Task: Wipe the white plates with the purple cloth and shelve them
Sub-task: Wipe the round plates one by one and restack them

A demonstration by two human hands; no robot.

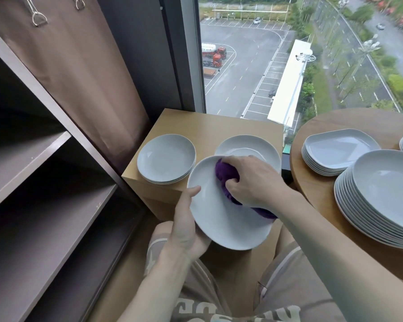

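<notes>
White plate (221, 219) held above the person's lap, purple cloth (226, 176) bunched on it.

Left hand (186, 226) grips the plate's near rim, thumb on top; right hand (251, 180) is curled round the cloth, pressing it into the dish. Small stacks (166, 159) sit on the wooden stand (184, 123) behind; taller stacks (382, 196) rest on the round table (349, 122) right; dark shelves (33, 159) left.

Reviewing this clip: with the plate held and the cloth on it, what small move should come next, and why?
Probably sweep the purple cloth toward the near rim: the right hand presses it at the far side of the plate, which the left hand grips.
</notes>
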